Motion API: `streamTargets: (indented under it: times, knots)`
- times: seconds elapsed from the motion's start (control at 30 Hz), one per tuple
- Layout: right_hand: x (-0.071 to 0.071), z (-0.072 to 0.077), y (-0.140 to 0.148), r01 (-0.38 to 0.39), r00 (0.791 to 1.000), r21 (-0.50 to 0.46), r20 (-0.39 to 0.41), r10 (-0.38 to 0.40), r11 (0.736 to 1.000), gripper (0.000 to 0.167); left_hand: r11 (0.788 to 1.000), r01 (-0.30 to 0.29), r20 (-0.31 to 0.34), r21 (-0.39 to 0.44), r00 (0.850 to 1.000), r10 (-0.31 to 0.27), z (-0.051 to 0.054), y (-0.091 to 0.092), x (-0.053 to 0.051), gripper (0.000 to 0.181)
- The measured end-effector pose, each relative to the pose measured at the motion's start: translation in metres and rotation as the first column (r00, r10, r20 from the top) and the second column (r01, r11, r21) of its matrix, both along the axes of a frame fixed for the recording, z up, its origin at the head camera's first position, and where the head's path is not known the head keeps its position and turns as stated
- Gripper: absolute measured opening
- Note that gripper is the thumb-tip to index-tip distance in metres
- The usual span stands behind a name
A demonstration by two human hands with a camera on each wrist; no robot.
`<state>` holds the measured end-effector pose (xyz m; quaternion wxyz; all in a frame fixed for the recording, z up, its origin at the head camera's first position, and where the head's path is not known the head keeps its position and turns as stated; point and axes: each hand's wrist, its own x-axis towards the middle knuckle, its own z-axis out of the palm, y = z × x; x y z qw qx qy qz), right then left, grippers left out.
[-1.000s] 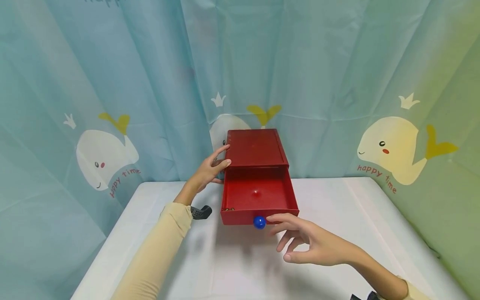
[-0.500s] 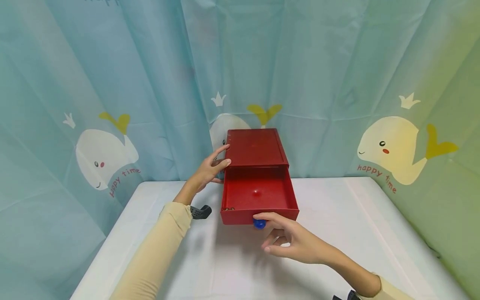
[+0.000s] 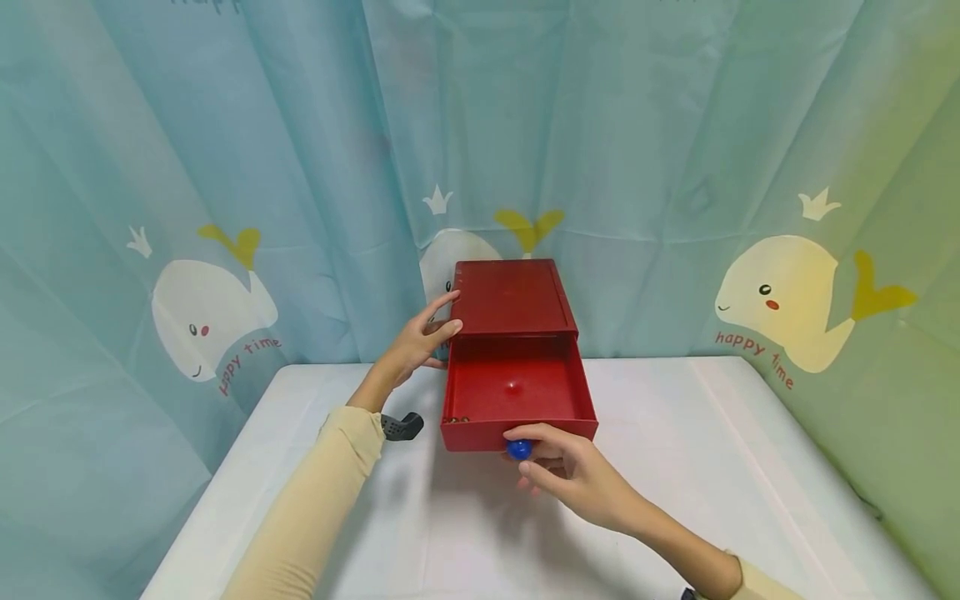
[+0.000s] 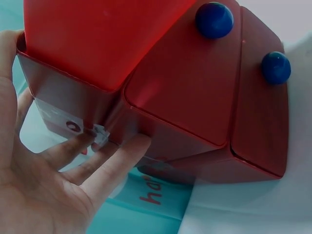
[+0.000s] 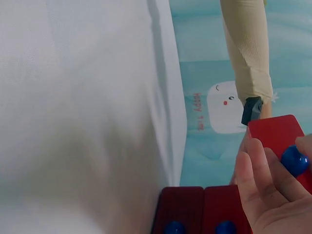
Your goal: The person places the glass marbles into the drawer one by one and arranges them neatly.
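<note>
A red drawer box [image 3: 513, 296] stands on the table with its top drawer [image 3: 555, 392] pulled out. Small brassy round bits [image 3: 463, 419] lie in the drawer's front left corner. My right hand [image 3: 585, 479] is at the blue drawer knob [image 3: 519, 450], its index finger over the top and its thumb close to the near side. My left hand [image 3: 414, 342] rests on the box's left side, with spread fingertips [image 4: 139, 144] touching the red wall. Two lower drawers, each with a blue knob [image 4: 276, 68], are closed in the left wrist view.
The box stands near the back of the white table [image 3: 660, 433], in front of a blue-green curtain [image 3: 630, 150] printed with whales. A black wrist device [image 3: 402, 426] sits by the left cuff.
My right hand has moved left to the blue knob, and its thumb has come up beside it. The left hand and the drawer have stayed in place.
</note>
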<state>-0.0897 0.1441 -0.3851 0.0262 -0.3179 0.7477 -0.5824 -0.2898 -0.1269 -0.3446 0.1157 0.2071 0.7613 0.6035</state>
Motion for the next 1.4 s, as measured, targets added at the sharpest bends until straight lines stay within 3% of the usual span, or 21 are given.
streamTargets:
  times: [0.47,0.73,1.4]
  knots:
    - [-0.003,-0.006,-0.005,0.034,0.997,-0.046,-0.070,-0.037,0.998,0.032,1.000,-0.011,0.011,0.000,1.000,0.011,0.000,0.001,0.000,0.065]
    - [-0.015,-0.005,-0.004,0.061,0.995,-0.045,-0.079,-0.064,0.997,0.034,1.000,-0.018,0.027,-0.001,0.999,0.018,0.002,0.001,0.002,0.065]
    - [-0.061,0.010,0.004,0.105,0.993,-0.039,0.055,-0.103,0.994,0.036,1.000,-0.012,0.043,0.013,0.999,0.012,0.001,0.002,-0.001,0.063]
